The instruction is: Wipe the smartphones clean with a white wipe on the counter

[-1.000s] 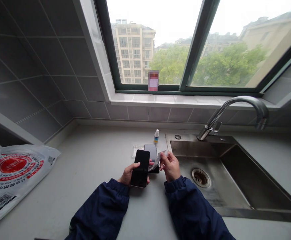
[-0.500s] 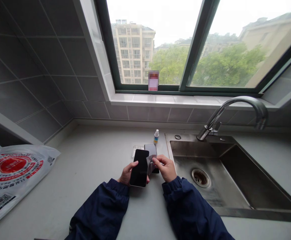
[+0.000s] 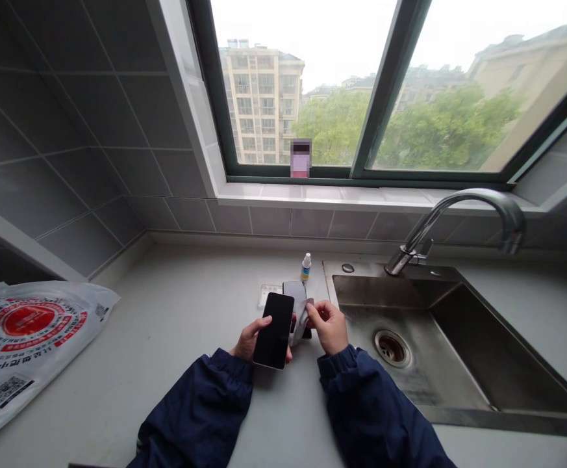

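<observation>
My left hand (image 3: 249, 339) is wrapped round a black smartphone (image 3: 274, 331), thumb on its left edge and fingertips showing at the right. The screen is dark and faces up. A thin grey cloth (image 3: 301, 323) is pinched at its upper corner by my right hand (image 3: 329, 326) and hangs down beside the phone. Behind them a second flat item with a light grey top (image 3: 293, 290) lies on the counter, partly covered. A clear case-like piece (image 3: 265, 294) rests to its left. Just beyond stands a small white spray bottle (image 3: 306, 266) with a blue and yellow label.
A stainless steel sink (image 3: 451, 357) with a curved chrome faucet (image 3: 458, 201) is at my right. On the left lies a white plastic bag (image 3: 44, 351) with red print. The pale counter (image 3: 176, 305) runs up to a tiled wall beneath a window.
My right hand has shifted slightly right with the cloth, which now hangs more stretched out. The phone in my left hand has tilted a little. The view has moved slightly.
</observation>
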`<control>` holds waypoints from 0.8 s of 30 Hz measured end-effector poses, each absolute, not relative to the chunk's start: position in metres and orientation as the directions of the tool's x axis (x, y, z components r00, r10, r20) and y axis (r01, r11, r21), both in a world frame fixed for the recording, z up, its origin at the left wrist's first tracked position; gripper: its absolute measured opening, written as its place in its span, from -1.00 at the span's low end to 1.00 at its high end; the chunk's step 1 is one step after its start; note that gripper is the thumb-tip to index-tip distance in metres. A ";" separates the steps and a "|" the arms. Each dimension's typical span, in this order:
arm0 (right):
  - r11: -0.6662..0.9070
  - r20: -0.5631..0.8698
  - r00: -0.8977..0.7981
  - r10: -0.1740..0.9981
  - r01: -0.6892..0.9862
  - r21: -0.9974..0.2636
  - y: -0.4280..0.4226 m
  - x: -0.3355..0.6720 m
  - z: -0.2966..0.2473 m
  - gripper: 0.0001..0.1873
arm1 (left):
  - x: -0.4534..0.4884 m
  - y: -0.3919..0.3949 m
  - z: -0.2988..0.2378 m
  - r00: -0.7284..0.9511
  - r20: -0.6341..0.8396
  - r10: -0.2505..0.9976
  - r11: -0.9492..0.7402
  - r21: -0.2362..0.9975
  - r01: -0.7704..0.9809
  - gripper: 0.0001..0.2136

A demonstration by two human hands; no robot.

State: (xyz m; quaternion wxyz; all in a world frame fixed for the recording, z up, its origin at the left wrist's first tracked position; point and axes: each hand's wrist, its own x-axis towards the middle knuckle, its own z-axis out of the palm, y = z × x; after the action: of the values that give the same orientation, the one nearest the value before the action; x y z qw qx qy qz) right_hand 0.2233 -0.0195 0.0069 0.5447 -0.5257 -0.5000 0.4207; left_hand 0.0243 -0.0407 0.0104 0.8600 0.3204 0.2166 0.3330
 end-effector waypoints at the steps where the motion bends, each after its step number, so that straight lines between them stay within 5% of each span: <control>1: 0.101 0.114 0.152 0.982 0.088 -0.991 -0.019 0.224 0.006 -0.60 | 0.024 -0.041 0.011 0.685 -0.167 0.709 0.580 0.691 -0.432 -0.34; 11: 0.175 0.214 0.153 0.965 0.237 -0.956 -0.022 0.225 0.011 -0.63 | 0.022 -0.038 0.003 0.695 -0.232 0.680 0.620 0.688 -0.377 -0.38; 24: 0.209 0.217 0.119 0.969 0.075 -0.975 -0.022 0.225 0.013 -0.65 | 0.023 -0.038 0.003 0.678 -0.198 0.708 0.589 0.695 -0.413 -0.38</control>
State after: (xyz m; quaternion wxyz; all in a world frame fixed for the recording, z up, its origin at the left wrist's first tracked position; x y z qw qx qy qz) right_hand 0.2249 -0.0219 0.0131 0.5658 -0.4895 -0.5332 0.3949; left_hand 0.0226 -0.0385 0.0029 0.8601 0.3151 0.2343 0.3258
